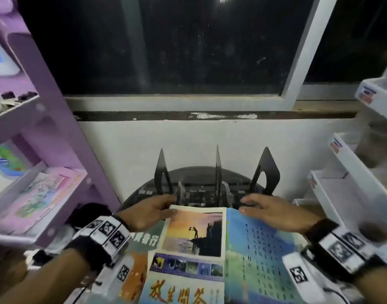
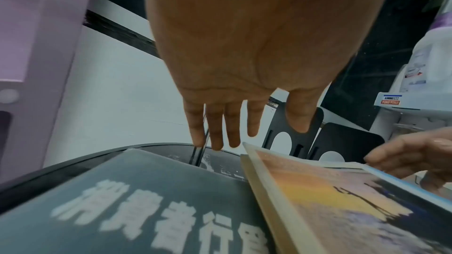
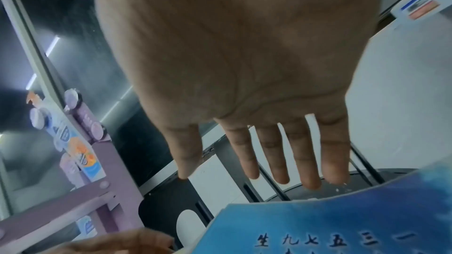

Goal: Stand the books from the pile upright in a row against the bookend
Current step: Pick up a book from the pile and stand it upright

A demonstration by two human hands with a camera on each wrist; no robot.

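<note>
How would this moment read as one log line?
books: flat, none upright | left hand: open, at sunset book | right hand: open over blue book | bookends: empty

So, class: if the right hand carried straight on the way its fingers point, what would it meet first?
Probably the rightmost black bookend: the right hand lies open over the blue book, fingers aimed at the upright's base, though depth is unclear.

Left hand (image 1: 150,212) and right hand (image 1: 273,212) outstretched, palms down, fingers straight

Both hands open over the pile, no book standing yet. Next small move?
Probably close the left hand on the far edge of the sunset book: it tops the pile, its fingers lie at that corner, and the bookends stand empty just behind.
</note>
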